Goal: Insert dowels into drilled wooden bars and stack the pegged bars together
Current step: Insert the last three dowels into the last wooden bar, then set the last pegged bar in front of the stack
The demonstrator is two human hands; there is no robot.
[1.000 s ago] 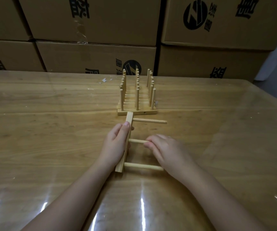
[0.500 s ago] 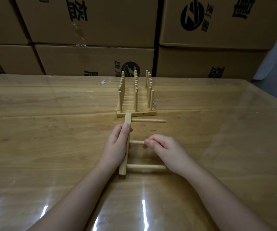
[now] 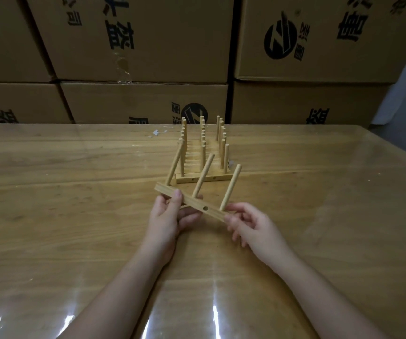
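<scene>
Pegged bar (image 3: 213,212) hanging over counter (image 3: 74,216) centre, left hand (image 3: 170,216) and right hand (image 3: 253,223) pinching its ends with curled fingers (image 3: 178,196); stack (image 3: 203,178) standing just behind.

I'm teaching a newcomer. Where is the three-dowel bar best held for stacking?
Near its two ends, from the near side, as the left hand and right hand pinch it. The bar is long and thin, and its three dowels rise from its upper face, so end grips steady it clear of them.

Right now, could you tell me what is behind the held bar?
Behind the held bar stands the stack of pegged bars on the table; the bar's dowels cover parts of its front pegs.
</scene>
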